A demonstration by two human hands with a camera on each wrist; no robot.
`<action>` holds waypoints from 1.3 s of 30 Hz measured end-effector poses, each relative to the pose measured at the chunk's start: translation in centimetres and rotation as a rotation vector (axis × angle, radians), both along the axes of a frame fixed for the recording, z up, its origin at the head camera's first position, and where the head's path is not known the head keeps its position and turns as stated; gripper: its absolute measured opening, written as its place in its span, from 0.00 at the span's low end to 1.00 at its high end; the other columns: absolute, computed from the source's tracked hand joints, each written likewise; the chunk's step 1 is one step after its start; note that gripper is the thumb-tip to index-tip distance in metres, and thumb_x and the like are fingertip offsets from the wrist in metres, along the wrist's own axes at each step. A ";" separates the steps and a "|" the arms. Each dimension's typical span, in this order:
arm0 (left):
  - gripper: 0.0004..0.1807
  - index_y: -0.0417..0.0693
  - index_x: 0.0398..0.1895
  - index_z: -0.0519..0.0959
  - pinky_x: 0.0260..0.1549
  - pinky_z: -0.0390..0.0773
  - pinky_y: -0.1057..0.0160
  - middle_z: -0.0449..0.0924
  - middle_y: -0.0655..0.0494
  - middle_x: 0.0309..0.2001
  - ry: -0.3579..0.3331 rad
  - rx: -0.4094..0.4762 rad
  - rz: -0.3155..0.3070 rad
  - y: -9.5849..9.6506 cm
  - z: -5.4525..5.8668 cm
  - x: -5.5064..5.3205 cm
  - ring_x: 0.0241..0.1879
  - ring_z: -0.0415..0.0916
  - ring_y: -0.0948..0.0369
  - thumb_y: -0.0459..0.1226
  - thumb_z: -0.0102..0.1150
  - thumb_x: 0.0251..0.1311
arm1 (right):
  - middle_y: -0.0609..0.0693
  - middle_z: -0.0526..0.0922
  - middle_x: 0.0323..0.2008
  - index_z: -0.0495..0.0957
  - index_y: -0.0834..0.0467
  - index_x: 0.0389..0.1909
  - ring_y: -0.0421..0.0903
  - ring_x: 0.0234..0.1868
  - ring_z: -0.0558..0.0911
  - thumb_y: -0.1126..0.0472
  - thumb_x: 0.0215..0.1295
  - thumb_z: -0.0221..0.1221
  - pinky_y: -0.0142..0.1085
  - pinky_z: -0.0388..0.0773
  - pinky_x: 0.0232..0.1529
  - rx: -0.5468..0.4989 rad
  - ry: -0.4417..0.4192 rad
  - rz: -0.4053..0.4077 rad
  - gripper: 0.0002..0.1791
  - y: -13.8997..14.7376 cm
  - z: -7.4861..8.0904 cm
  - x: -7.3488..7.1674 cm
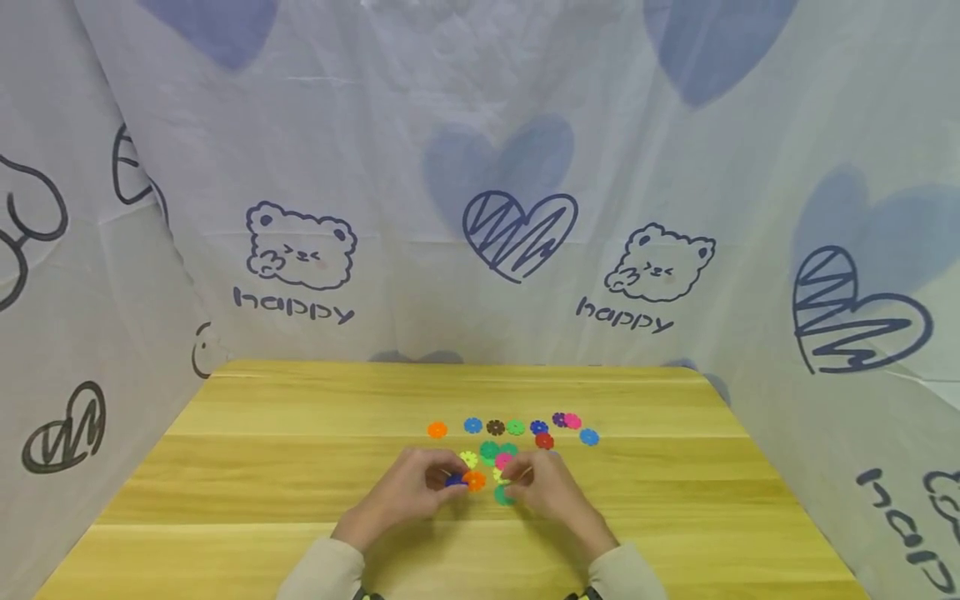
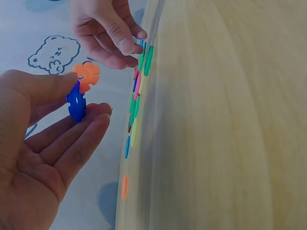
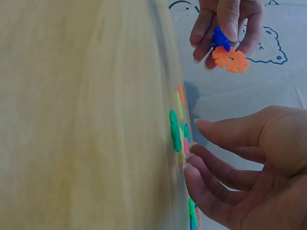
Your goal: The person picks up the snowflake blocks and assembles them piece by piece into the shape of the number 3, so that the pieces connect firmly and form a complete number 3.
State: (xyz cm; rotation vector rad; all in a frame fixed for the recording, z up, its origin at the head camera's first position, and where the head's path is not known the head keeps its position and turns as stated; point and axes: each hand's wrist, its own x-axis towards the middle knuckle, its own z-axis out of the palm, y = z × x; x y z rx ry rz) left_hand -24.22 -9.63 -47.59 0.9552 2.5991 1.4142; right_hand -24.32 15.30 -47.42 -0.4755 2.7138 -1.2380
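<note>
My left hand [image 1: 411,490] pinches a dark blue notched plastic disc [image 2: 76,103] between thumb and fingers. Joined to that disc at an angle is an orange notched disc [image 2: 88,76], seen face-on and raised off the table in both wrist views. My right hand [image 1: 553,485] reaches over the loose discs with thumb and fingers apart and nothing between them. Around its fingertips lie a pink disc [image 1: 504,461], a green disc [image 1: 503,495] and a yellow disc [image 1: 498,476], the last partly hidden.
Several more notched discs lie flat on the wooden table [image 1: 285,450], including an orange one [image 1: 437,430], a brown one [image 1: 496,427] and a red one [image 1: 544,441] beyond the hands. A white cloth [image 1: 420,292] printed with hearts and bears hangs behind and at both sides.
</note>
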 end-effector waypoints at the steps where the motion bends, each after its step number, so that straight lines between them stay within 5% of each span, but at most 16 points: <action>1: 0.08 0.49 0.45 0.87 0.46 0.85 0.69 0.90 0.55 0.44 0.008 -0.007 0.003 0.0 -0.1 0.0 0.44 0.87 0.60 0.36 0.69 0.64 | 0.53 0.88 0.37 0.85 0.62 0.41 0.43 0.37 0.83 0.69 0.59 0.69 0.32 0.84 0.38 0.006 -0.009 -0.004 0.09 0.0 -0.1 0.0; 11: 0.10 0.49 0.47 0.88 0.52 0.86 0.53 0.90 0.56 0.45 0.064 -0.038 0.020 -0.3 -0.3 0.2 0.46 0.87 0.59 0.36 0.69 0.64 | 0.51 0.86 0.37 0.86 0.60 0.41 0.43 0.38 0.79 0.64 0.57 0.73 0.34 0.81 0.40 0.116 0.049 -0.009 0.11 -0.5 -1.1 0.0; 19: 0.11 0.45 0.49 0.87 0.51 0.86 0.59 0.90 0.52 0.47 0.064 -0.043 0.027 -0.4 -0.5 0.0 0.46 0.88 0.57 0.34 0.69 0.64 | 0.52 0.86 0.40 0.86 0.60 0.44 0.45 0.42 0.81 0.62 0.56 0.74 0.42 0.84 0.45 0.161 0.064 -0.012 0.14 -0.6 -1.4 0.0; 29: 0.12 0.46 0.51 0.86 0.51 0.86 0.58 0.90 0.52 0.48 0.057 -0.046 0.045 -0.4 -0.3 -0.4 0.47 0.87 0.58 0.35 0.68 0.65 | 0.50 0.82 0.33 0.83 0.60 0.40 0.42 0.35 0.77 0.68 0.56 0.72 0.29 0.77 0.36 0.131 0.043 0.026 0.12 -0.1 -0.6 -0.3; 39: 0.12 0.47 0.50 0.87 0.46 0.86 0.64 0.90 0.53 0.46 0.079 -0.061 0.044 -0.2 -0.2 -0.3 0.43 0.86 0.62 0.35 0.69 0.64 | 0.48 0.83 0.36 0.85 0.54 0.39 0.43 0.39 0.79 0.66 0.59 0.71 0.36 0.80 0.41 0.141 0.021 0.024 0.09 0.1 -0.5 -0.2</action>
